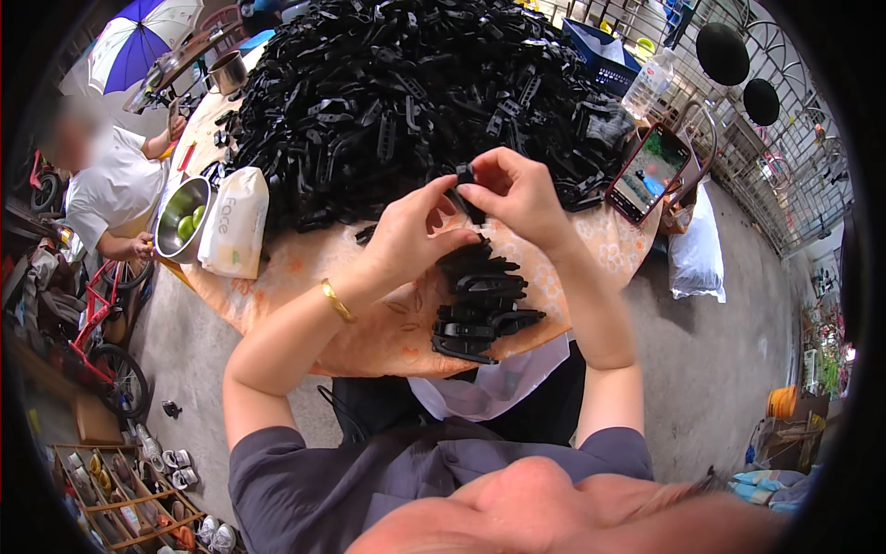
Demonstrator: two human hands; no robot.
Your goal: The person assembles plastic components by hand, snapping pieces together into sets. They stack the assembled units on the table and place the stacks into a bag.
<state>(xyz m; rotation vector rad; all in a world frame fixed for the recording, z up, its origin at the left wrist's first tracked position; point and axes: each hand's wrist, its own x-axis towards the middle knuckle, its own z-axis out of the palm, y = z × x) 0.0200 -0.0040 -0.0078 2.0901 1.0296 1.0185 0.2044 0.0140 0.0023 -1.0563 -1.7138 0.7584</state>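
Observation:
In front of the big heap, my two hands meet over a small black plastic part (465,173). My right hand (513,196) pinches it between thumb and forefinger. My left hand (413,231), with a gold bracelet on its wrist, has its forefinger against the same part from the left; its thumb is spread lower down and the other fingers curl in. The fingers hide much of the part's shape. Just below the hands, a row of black plastic pieces (484,300) lies stacked toward the table's near edge. Beyond rises a large heap of similar black pieces (388,111).
An orange-patterned cloth (369,319) covers the table. On the left stand a tissue pack (235,226) and a metal bowl (171,242) of green fruit beside another person (115,185). On the right are a propped phone (650,174) and a plastic bottle (649,85). A white bag (494,392) hangs by my lap.

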